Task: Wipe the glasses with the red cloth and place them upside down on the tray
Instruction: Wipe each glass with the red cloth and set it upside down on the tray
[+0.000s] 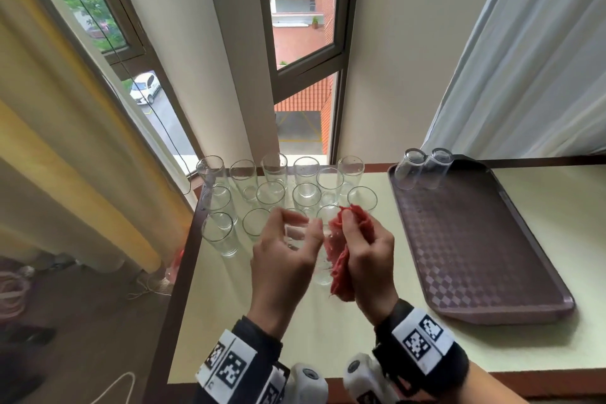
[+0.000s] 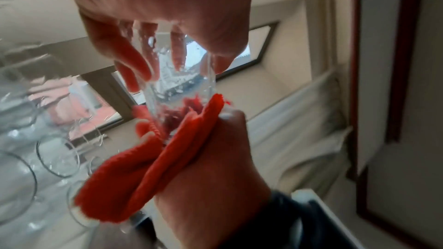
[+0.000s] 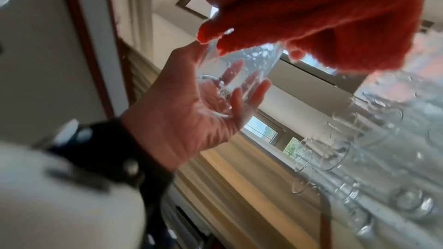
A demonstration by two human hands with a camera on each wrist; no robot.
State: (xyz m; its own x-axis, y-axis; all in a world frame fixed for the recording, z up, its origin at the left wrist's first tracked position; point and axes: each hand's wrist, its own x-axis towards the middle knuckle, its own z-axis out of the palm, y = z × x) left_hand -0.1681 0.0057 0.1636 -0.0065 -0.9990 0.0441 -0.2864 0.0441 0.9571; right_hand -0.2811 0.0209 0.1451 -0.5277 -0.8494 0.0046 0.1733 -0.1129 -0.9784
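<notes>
My left hand (image 1: 303, 229) grips a clear wet glass (image 1: 319, 269) above the table, fingers curled round its body. My right hand (image 1: 357, 233) pinches the red cloth (image 1: 342, 259) against the glass's open end. In the left wrist view part of the red cloth (image 2: 155, 158) sits inside the mouth of the glass (image 2: 177, 82). In the right wrist view the cloth (image 3: 323, 26) covers the rim of the glass (image 3: 239, 75), whose base lies in my left palm (image 3: 182, 116). The brown tray (image 1: 475, 256) lies to the right with two glasses (image 1: 423, 169) upside down at its far left corner.
Several upright glasses (image 1: 272, 190) stand in rows at the table's far left, just beyond my hands. The pale table (image 1: 360, 331) ends at a dark left edge (image 1: 177, 289). Windows, a yellow curtain (image 1: 65, 174) and a white curtain (image 1: 524, 59) are behind.
</notes>
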